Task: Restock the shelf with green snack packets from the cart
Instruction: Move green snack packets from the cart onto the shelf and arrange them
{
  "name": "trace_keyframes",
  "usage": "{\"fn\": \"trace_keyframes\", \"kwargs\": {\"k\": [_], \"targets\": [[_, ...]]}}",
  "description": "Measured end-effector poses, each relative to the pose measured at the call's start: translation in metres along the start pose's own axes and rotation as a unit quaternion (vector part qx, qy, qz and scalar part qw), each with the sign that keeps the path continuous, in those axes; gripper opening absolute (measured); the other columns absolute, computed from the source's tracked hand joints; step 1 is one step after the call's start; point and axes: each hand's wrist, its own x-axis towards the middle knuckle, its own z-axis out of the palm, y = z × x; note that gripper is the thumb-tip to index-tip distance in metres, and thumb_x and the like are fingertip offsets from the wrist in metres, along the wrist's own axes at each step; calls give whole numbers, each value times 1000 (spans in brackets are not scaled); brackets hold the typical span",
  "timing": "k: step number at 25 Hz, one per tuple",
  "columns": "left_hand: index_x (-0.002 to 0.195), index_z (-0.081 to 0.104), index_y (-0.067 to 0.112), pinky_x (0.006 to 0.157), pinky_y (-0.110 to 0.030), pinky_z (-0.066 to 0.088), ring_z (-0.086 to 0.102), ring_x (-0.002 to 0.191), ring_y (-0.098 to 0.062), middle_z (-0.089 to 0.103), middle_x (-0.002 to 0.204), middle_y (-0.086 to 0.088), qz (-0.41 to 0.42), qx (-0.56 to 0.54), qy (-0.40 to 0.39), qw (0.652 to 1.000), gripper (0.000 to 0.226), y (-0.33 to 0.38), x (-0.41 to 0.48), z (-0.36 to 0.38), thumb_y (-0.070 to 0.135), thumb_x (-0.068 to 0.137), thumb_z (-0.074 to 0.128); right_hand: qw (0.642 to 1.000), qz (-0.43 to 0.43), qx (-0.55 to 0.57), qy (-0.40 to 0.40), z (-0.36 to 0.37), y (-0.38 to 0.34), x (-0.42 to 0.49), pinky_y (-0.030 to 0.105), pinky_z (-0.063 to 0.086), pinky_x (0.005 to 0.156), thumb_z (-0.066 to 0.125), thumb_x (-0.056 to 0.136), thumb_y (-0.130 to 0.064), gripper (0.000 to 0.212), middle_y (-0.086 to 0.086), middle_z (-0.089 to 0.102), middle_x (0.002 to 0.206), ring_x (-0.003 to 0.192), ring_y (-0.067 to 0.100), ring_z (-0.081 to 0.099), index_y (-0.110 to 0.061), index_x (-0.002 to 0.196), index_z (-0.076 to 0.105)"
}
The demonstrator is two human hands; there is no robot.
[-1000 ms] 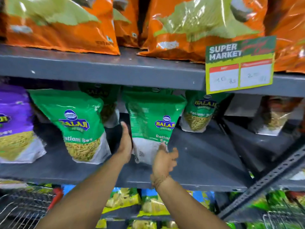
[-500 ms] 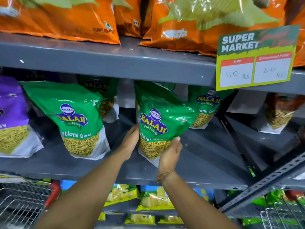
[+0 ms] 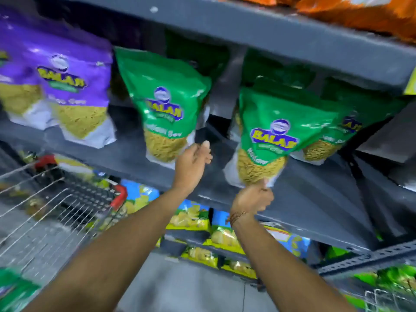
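A green Balaji snack packet stands tilted on the grey middle shelf. My right hand pinches its bottom edge from below. Another green packet stands to its left, and a third leans behind it on the right. My left hand hovers between the two front packets, fingers loosely curled and holding nothing, close to the left packet's lower corner. The wire cart with red handle ends is at the lower left, with green packets blurred at its near edge.
Purple packets fill the shelf's left end. Orange bags sit on the shelf above. Yellow and blue packets line the lower shelf. A slotted metal upright crosses at the lower right, with another wire basket below it.
The view swung left and tilted. My right hand slid down to the held packet's bottom edge. My left hand drew back from that packet and curled.
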Motion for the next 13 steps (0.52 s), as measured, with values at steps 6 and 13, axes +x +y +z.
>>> {"fn": "trace_keyframes", "kwargs": {"k": [6,13], "targets": [[58,55,20,63,-33,47,58,57,-16,59,57,-9,-128,-26,383,915,41,-73,-45,-256,31,95,40,855,-157,-28,-493,68,86,-242,21,33,60,40,94,-26,27,-3,41,63,60,4,38,-21,68,42],[126,46,-5,88,-34,44,56,109,-31,54,128,-26,-526,-49,449,720,43,-230,-184,-445,21,92,44,508,-159,-443,-722,132,276,-421,41,46,75,49,85,-28,28,29,57,84,79,32,56,-4,74,57]]}}
